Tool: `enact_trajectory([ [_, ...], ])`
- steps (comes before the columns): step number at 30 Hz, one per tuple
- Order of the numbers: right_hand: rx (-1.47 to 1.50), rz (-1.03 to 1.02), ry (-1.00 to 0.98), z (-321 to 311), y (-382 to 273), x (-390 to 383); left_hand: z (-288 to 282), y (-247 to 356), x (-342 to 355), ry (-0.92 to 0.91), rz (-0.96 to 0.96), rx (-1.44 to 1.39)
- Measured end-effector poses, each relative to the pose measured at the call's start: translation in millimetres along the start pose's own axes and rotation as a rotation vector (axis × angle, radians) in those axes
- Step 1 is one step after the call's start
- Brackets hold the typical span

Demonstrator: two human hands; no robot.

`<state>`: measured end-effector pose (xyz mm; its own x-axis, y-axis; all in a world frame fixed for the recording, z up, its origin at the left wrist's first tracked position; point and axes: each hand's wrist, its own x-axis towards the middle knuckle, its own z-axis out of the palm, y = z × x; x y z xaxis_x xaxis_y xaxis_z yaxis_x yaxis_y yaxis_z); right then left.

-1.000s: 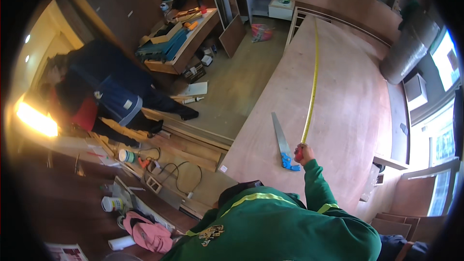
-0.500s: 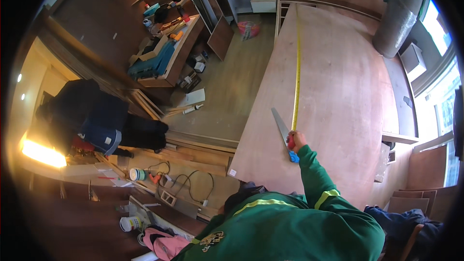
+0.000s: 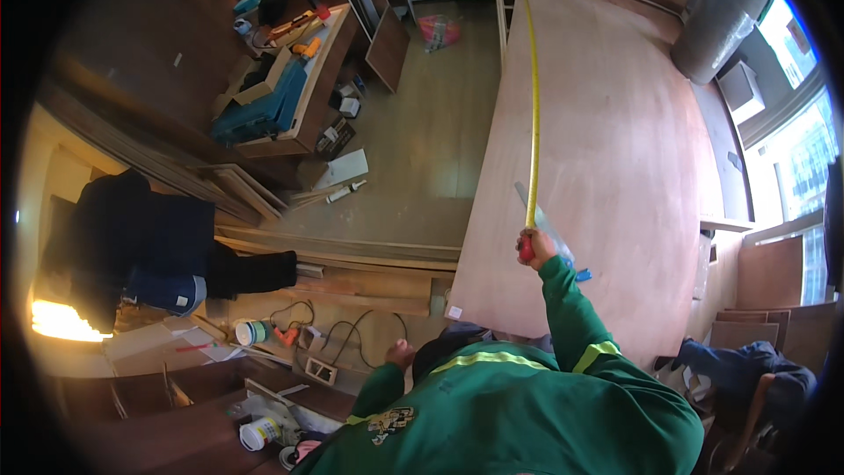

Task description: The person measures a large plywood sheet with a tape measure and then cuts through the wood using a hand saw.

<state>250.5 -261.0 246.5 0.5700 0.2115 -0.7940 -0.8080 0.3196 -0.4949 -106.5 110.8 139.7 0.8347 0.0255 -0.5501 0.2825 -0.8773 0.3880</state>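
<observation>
My right hand (image 3: 541, 244) is closed round a red tape measure (image 3: 527, 249), its yellow blade (image 3: 534, 105) extended along a large plywood sheet (image 3: 598, 97) to its far end. A handsaw (image 3: 560, 233) lies on the sheet, crossed by the tape and partly hidden by my hand; its blue handle (image 3: 583, 275) shows at the right of my wrist. My left hand (image 3: 401, 354) is low beside my body, near the sheet's lower left corner, with curled fingers; what it holds, if anything, is hidden.
A person (image 3: 145, 242) in dark clothing bends at the left by a lit strip (image 3: 66, 321). Boards, cables (image 3: 352, 334) and a tub (image 3: 252, 332) lie below. A cluttered workbench (image 3: 308, 114) stands back left; a wrapped roll (image 3: 712, 35) and windows are right.
The view has shifted. My right hand and the tape have moved left, across the saw. My left hand has come into view. The person at left has bent lower.
</observation>
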Motion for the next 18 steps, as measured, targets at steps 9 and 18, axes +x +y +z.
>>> enact_trajectory([
  [9,0.051,-0.014,0.021,68,19,10,-81,-56,75,0.017,-0.779,-1.288],
  [18,0.07,0.051,-0.033,85,23,11,-94,13,118,0.002,-0.483,-1.411],
])
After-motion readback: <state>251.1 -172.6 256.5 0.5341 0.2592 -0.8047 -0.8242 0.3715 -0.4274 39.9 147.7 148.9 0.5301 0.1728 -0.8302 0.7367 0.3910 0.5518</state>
